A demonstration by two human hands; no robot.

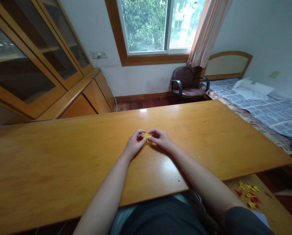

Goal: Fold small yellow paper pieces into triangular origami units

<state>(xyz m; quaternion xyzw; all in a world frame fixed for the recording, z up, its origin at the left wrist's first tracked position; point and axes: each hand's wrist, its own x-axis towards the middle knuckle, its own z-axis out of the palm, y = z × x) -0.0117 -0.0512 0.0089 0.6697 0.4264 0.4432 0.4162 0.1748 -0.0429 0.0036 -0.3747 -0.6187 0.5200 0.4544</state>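
Yellow paper [147, 137], one: small folded shape, apparently part-done, over the desk [62, 156].
Left hand [135, 143] at its nine o'clock and right hand [161, 138] at three pinch it; folding seems unfinished. Several red and yellow folded papers [254, 198], four o'clock, look complete.

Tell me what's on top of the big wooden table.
The left hand and right hand hold a small yellow folded piece at or just above the table. The tabletop directly beneath the hands and forearms is covered, so anything there can't be seen.
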